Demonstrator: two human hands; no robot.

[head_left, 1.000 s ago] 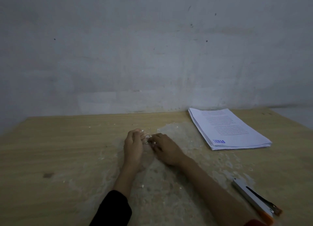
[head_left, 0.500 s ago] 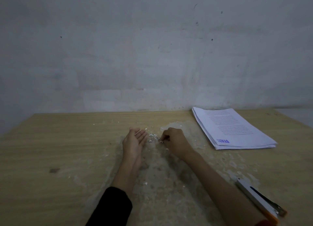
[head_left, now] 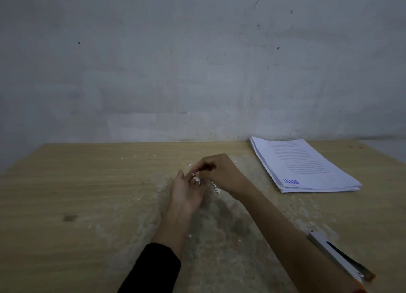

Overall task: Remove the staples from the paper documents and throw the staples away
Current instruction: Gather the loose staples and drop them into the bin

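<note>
My left hand (head_left: 186, 191) lies palm up in the middle of the wooden table (head_left: 87, 194), fingers loosely spread, with small pale staple bits (head_left: 196, 178) on its fingers. My right hand (head_left: 222, 175) hovers just above it, fingertips pinched together over the left palm, apparently on a tiny staple. More pale bits (head_left: 216, 189) lie on the table beside the left hand. A stack of white printed paper documents (head_left: 307, 167) rests at the back right, apart from both hands.
A white and orange stapler (head_left: 340, 259) lies at the front right near the table's edge, by my right forearm. Worn, scuffed patches and scattered white specks mark the table's middle. A grey wall stands behind the table.
My left hand turned further palm up and lifted a little. My right hand rose from the table and moved over the left palm with its fingertips pinched.
</note>
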